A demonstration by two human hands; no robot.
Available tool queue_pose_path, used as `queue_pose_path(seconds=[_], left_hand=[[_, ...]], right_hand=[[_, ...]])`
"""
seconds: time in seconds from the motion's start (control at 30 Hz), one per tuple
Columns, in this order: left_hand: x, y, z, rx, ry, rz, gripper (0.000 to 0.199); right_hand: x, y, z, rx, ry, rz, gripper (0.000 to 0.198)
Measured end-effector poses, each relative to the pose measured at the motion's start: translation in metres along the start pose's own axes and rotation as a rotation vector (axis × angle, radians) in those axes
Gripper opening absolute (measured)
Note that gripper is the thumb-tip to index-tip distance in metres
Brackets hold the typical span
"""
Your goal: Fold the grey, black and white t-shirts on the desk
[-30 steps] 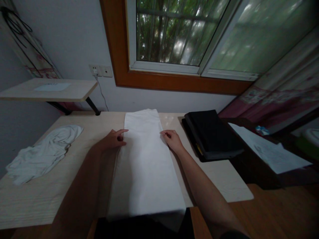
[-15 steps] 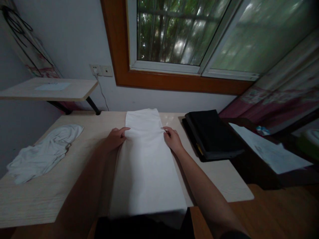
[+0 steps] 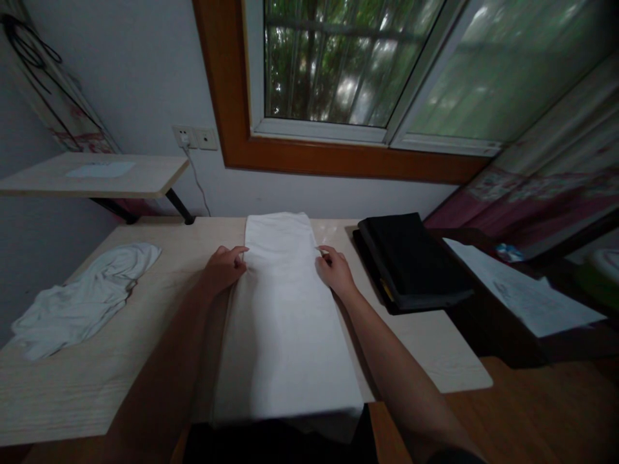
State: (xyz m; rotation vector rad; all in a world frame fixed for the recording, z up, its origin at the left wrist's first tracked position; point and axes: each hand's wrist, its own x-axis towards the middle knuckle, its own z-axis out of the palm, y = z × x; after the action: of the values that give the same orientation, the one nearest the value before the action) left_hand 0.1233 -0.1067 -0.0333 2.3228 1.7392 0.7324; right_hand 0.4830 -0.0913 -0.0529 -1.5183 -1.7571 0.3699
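Observation:
A long white cloth (image 3: pixel 294 335), folded into a narrow strip, lies lengthwise on the pale wooden table (image 3: pixel 169 277). Its near end hangs over the front edge towards my lap. Along its left edge, towards the far end, my left hand (image 3: pixel 225 269) has the edge between thumb and forefinger, the other fingers curled. Opposite it, my right hand (image 3: pixel 335 270) pinches the right edge in the same way. Faint creases cross the cloth between the two hands. What kind of fabric item this is, I cannot tell.
A crumpled white cloth (image 3: pixel 87 296) lies at the left, near a raised shelf (image 3: pixel 145 177) on black legs. Black folders (image 3: pixel 416 261) are stacked at the right. Beyond them is a dark surface with a paper sheet (image 3: pixel 522 290). The wall and window stand behind.
Both hands have shifted slightly outwards at the cloth's edges, so less of the fingertips lies over it. The creases between them look flatter. Other things stay in place.

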Motion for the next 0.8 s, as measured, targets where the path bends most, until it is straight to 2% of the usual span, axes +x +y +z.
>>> queue_pose_path(seconds=[0.1, 0.2, 0.33, 0.4, 0.53, 0.63, 0.7, 0.8], left_hand=[[-0.003, 0.007, -0.013, 0.053, -0.082, -0.088, 0.046], [-0.004, 0.011, -0.025, 0.009, -0.201, -0.144, 0.066], [-0.008, 0.013, -0.038, -0.162, -0.463, -0.205, 0.095], [-0.01, 0.013, -0.041, -0.175, -0.526, -0.217, 0.101], [-0.01, 0.011, -0.037, -0.178, -0.516, -0.185, 0.098], [-0.009, 0.008, -0.032, -0.259, -0.502, -0.157, 0.096], [-0.007, 0.006, -0.028, -0.28, -0.445, -0.16, 0.093], [-0.003, 0.004, -0.018, -0.275, -0.291, -0.212, 0.084]], right_hand=[[0.0, -0.002, -0.001, 0.0, -0.025, 0.006, 0.046], [-0.001, -0.003, -0.004, 0.017, -0.074, 0.003, 0.051], [-0.002, -0.002, -0.017, 0.084, -0.239, -0.061, 0.069], [-0.003, -0.001, -0.024, 0.128, -0.313, -0.071, 0.073], [-0.004, 0.003, -0.03, 0.184, -0.361, -0.057, 0.066], [-0.005, 0.005, -0.024, 0.204, -0.308, -0.029, 0.061], [-0.004, 0.005, -0.017, 0.192, -0.247, -0.012, 0.06], [-0.003, 0.004, -0.008, 0.139, -0.123, -0.001, 0.059]])
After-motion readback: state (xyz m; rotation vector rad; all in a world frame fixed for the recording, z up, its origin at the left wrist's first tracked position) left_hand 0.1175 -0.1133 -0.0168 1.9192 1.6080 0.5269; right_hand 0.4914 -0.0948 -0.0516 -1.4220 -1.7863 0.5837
